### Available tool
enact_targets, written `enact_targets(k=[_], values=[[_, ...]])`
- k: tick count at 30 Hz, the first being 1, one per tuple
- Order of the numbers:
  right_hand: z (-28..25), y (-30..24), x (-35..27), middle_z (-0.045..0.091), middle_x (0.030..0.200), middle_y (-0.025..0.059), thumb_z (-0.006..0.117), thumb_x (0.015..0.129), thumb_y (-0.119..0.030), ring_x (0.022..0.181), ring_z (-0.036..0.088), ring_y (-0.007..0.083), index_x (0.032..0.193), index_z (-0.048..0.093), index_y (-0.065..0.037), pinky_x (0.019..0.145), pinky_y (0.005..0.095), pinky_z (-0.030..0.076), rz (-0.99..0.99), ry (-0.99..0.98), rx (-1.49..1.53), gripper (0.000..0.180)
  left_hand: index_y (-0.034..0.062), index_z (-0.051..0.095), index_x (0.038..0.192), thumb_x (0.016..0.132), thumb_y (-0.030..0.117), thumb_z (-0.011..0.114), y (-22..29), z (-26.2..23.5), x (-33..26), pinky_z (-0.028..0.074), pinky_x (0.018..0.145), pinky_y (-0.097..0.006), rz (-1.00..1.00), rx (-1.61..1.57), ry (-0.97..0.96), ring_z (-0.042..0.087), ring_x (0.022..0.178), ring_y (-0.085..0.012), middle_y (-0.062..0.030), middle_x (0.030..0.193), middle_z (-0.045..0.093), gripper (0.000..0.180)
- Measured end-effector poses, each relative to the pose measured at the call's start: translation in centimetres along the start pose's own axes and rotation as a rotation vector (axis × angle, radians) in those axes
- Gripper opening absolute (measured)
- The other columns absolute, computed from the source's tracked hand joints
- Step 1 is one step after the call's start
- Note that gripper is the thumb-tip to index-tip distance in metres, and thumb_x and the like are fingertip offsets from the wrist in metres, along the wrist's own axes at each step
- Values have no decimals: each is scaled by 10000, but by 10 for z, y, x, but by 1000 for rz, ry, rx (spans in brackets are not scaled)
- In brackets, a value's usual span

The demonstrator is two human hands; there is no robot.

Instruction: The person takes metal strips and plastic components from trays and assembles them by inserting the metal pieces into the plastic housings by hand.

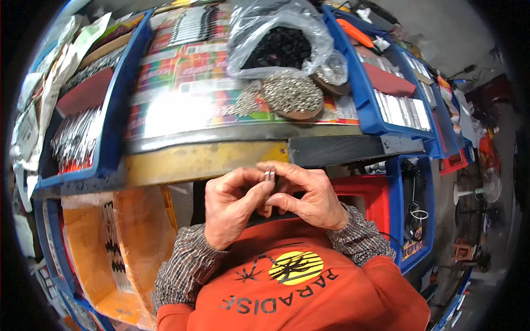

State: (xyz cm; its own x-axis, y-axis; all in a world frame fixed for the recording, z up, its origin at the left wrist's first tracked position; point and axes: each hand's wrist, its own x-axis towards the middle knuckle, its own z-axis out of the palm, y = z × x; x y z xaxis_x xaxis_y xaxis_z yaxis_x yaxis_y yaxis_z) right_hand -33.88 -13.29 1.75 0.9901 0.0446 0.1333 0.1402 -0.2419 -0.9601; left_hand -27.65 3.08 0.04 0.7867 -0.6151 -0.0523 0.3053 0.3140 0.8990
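Observation:
My left hand and my right hand meet in front of my chest, just off the table's near edge. Both are closed in a pinch around a small shiny metal piece. Its top shows between the fingertips; the lower part is hidden by the thumbs. Beyond my hands, a heap of small silver metal parts lies on a round brown tray. More loose silver parts are spread to its left. Behind them a clear plastic bag holds many small black pieces.
Blue bins with flat metal strips stand at the table's left. Another blue bin with metal pieces is at right. An orange plastic-lined box sits below left, a red container below right. Black-and-silver strips lie at the back.

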Motion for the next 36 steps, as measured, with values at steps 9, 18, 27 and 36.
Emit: enact_targets(k=[9, 18, 27, 36], values=[[-24, -8, 10, 628, 802, 40, 664, 877, -81, 639, 580, 67, 926, 628, 29, 553, 211, 482, -32, -201, 263, 126, -55, 646, 889, 860, 3, 659, 16, -16, 3, 478, 516, -237, -196, 39, -351, 570, 578, -97, -55, 683, 613, 67], [-22, 0, 14, 636, 797, 31, 670, 877, -64, 641, 605, 63, 952, 616, 14, 560, 201, 498, -85, 60, 277, 121, -44, 635, 938, 840, 7, 680, 4, 3, 10, 473, 532, -208, 224, 404, -79, 583, 618, -69, -41, 742, 629, 120], [-22, -2, 23, 631, 838, 66, 680, 853, -19, 679, 630, 104, 927, 628, 38, 599, 227, 522, -43, 113, 282, 107, -15, 629, 922, 821, -22, 677, 9, 9, 15, 419, 470, -221, 459, 705, 52, 554, 553, -65, -38, 699, 582, 112], [-79, -15, 90, 627, 776, 112, 650, 821, -85, 689, 618, 202, 859, 652, 26, 623, 311, 478, -239, 214, -541, 118, 29, 641, 903, 758, -9, 703, 15, -8, 17, 420, 508, -327, 562, 930, 52, 545, 556, -224, -90, 670, 550, 161]])
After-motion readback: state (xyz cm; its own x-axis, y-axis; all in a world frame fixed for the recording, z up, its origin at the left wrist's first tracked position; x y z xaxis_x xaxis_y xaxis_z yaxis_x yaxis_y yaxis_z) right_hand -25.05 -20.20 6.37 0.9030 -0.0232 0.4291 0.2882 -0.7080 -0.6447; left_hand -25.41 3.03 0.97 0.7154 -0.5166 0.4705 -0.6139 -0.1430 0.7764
